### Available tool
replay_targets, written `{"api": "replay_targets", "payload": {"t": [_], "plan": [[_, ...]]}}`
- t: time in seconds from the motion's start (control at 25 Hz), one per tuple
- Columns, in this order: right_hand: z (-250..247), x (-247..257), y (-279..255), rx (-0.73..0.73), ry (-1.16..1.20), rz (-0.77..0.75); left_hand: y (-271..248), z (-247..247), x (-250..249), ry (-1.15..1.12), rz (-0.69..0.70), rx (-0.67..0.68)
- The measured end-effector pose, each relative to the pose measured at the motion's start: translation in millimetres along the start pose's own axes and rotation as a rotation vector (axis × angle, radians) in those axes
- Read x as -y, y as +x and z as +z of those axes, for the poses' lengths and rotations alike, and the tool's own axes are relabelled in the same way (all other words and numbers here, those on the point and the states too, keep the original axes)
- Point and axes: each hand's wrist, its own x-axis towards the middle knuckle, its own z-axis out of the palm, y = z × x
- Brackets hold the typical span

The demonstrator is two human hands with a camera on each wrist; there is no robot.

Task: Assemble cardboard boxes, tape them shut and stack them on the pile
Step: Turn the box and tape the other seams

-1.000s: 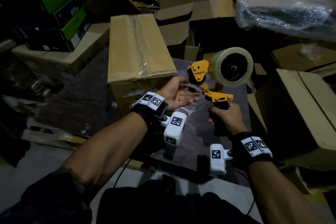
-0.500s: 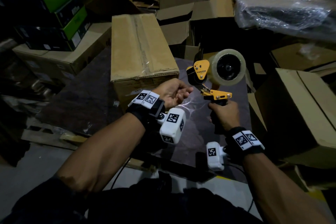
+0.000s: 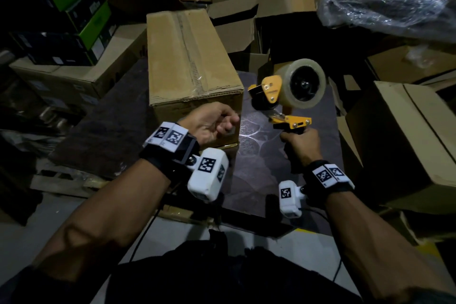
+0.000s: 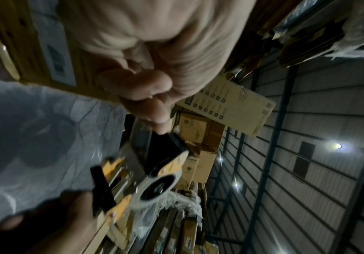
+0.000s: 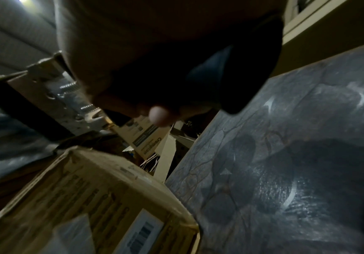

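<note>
Brown cardboard box (image 3: 190, 61), frame centre, top seam taped; stacking remains, by my judgement; your right hand (image 3: 299, 147) grasps yellow tape dispenser (image 3: 283, 96); your left hand (image 3: 209, 123) curled, contents indiscernible.

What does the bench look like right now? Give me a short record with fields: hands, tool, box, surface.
right hand: grips the handle of the tape dispenser, held up off the table
left hand: fingers curled, in front of the box end; whether it pinches tape, cannot tell
box: closed, tape strip along its top seam, lying on the table
table: dark patterned top
</note>
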Motion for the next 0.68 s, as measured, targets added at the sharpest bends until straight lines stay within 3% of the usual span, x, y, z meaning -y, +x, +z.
{"api": "replay_targets", "payload": {"t": [0.28, 0.68], "plan": [[0, 3, 2, 0.001, 0.022, -0.059, -9, -56, -8, 0.235, 0.159, -0.050], [34, 51, -8, 0.030, -0.256, -0.375, -24, -127, -14, 0.379, 0.342, -0.176]]}}
